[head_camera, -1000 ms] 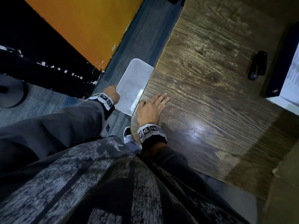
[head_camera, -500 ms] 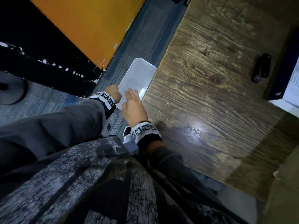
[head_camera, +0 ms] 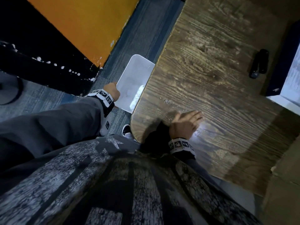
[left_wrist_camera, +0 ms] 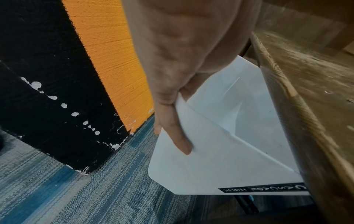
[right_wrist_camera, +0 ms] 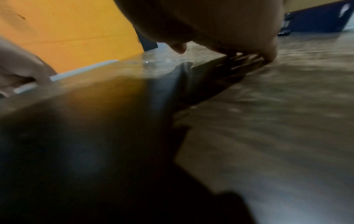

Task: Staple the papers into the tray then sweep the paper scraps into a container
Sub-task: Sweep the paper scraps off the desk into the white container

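Observation:
My left hand (head_camera: 113,92) grips the rim of a white plastic container (head_camera: 134,75), held tilted just below the wooden table's left edge (head_camera: 139,101). In the left wrist view the fingers (left_wrist_camera: 172,128) curl around the container (left_wrist_camera: 210,151) wall. White paper scraps (head_camera: 136,96) lie inside it along the side nearest the table. A few tiny scraps (head_camera: 165,100) remain on the wood near the edge. My right hand (head_camera: 188,122) lies flat with straight fingers on the table, near its corner. The right hand (right_wrist_camera: 249,45) appears blurred in the right wrist view.
A black stapler (head_camera: 259,63) lies at the far right of the table, beside a dark tray (head_camera: 285,62) with white paper (head_camera: 292,82). An orange and black wall (head_camera: 78,30) stands left, over blue carpet (head_camera: 142,30). A cardboard box (head_camera: 284,184) sits at the right.
My right hand swept left over the container, then came back right onto the table near its corner. The left hand kept holding the container at the table's edge.

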A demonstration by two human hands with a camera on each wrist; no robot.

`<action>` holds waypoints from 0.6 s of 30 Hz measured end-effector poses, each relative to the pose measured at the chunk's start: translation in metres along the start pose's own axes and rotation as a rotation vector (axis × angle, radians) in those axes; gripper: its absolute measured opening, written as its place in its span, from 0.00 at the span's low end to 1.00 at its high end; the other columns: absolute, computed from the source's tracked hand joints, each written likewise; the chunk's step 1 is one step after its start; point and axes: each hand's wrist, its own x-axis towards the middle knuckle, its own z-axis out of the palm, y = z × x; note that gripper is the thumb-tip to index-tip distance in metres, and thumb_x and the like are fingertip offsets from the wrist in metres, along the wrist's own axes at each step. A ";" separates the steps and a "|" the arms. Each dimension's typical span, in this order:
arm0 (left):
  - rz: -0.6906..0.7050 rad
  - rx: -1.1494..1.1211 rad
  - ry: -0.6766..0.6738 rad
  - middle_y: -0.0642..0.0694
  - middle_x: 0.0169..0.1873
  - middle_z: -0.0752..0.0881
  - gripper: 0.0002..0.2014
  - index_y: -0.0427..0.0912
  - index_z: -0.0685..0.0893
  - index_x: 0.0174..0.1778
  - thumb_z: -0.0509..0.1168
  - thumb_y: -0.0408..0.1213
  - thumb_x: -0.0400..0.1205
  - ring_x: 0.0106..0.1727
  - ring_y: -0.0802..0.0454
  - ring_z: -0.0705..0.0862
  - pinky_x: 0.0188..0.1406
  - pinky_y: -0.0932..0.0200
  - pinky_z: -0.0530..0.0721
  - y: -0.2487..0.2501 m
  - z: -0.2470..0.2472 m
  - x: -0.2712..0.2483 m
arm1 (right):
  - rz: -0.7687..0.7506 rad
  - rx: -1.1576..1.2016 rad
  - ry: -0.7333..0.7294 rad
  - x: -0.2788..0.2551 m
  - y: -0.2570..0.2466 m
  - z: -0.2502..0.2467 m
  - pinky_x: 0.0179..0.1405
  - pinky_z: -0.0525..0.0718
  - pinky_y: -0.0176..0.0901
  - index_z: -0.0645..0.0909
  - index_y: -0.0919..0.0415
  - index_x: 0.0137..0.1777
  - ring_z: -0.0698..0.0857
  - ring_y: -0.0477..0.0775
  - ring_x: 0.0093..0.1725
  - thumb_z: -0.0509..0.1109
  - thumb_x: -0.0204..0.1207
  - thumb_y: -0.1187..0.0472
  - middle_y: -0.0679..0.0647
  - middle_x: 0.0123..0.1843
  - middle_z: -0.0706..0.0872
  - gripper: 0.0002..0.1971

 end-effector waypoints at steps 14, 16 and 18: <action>-0.004 0.056 0.019 0.31 0.68 0.80 0.24 0.36 0.75 0.73 0.53 0.22 0.80 0.69 0.34 0.79 0.68 0.45 0.78 0.002 -0.002 -0.002 | -0.397 0.101 -0.275 -0.078 -0.121 0.043 0.82 0.38 0.56 0.40 0.72 0.82 0.34 0.66 0.83 0.52 0.82 0.51 0.68 0.84 0.37 0.38; 0.006 0.055 0.020 0.30 0.67 0.81 0.23 0.35 0.75 0.72 0.53 0.23 0.81 0.67 0.34 0.80 0.66 0.45 0.79 0.003 -0.004 -0.002 | -0.443 0.098 -0.313 -0.085 -0.129 0.045 0.82 0.37 0.57 0.42 0.73 0.82 0.34 0.66 0.83 0.52 0.82 0.53 0.68 0.84 0.37 0.36; 0.004 0.031 0.013 0.30 0.66 0.81 0.23 0.36 0.76 0.72 0.54 0.23 0.80 0.67 0.34 0.81 0.64 0.46 0.79 0.002 -0.005 -0.001 | -0.513 0.082 -0.346 -0.087 -0.135 0.046 0.84 0.39 0.59 0.45 0.73 0.82 0.35 0.67 0.83 0.52 0.82 0.57 0.67 0.85 0.38 0.34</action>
